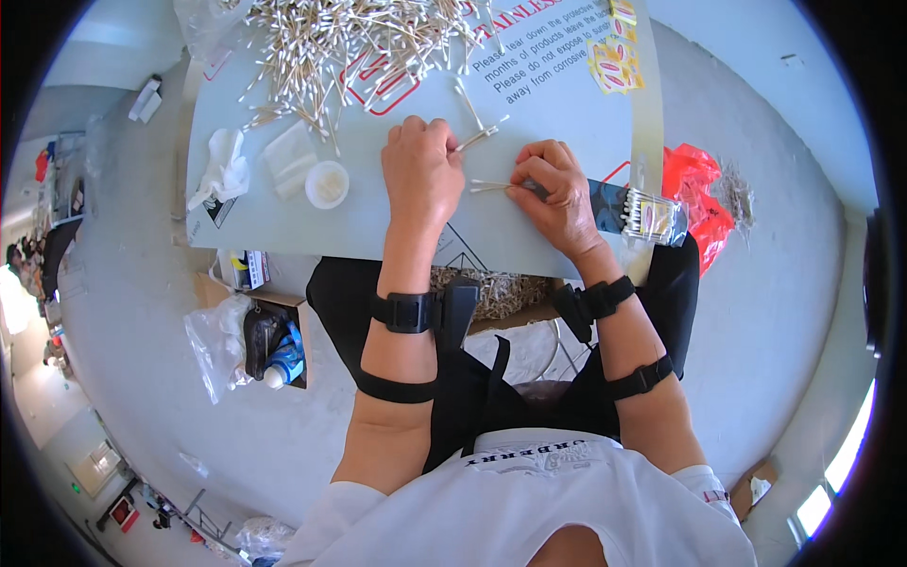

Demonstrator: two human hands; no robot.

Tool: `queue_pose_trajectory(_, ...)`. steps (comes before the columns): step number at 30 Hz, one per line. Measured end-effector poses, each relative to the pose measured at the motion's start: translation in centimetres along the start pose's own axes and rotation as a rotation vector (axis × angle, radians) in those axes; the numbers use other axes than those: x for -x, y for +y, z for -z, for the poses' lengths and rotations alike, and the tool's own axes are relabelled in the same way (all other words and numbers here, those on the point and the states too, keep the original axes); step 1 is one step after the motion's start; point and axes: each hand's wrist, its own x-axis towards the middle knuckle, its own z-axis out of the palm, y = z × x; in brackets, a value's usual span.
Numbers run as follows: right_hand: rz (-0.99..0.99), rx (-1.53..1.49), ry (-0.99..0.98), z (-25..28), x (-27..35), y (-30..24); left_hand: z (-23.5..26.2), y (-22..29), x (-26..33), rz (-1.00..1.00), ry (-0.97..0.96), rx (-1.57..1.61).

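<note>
Both forearms come up from six o'clock and reach toward twelve, bare below short white sleeves. Each carries two black straps, one at the wrist and one nearer the elbow. The left hand point(421, 172) lies knuckles up, fingers curled down and pinched together at its two o'clock side. The right hand point(557, 194) sits just beside it at three o'clock, wrist bent inward toward nine, thumb and fingertips closed in a pinch at its nine o'clock edge. The two hands are close but apart.
</note>
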Motion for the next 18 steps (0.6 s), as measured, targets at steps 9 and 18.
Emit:
queue_pose_trajectory(9,-0.198,-0.054,0.188,0.3,-1.9,-0.3,-1.5,1.4,0.9,-0.132,0.048,0.064)
queue_pose_trajectory(18,-0.088,0.171,-0.067,0.2,-7.4,3.0,-2.0,1.0,1.3,-0.180,0.078,0.121)
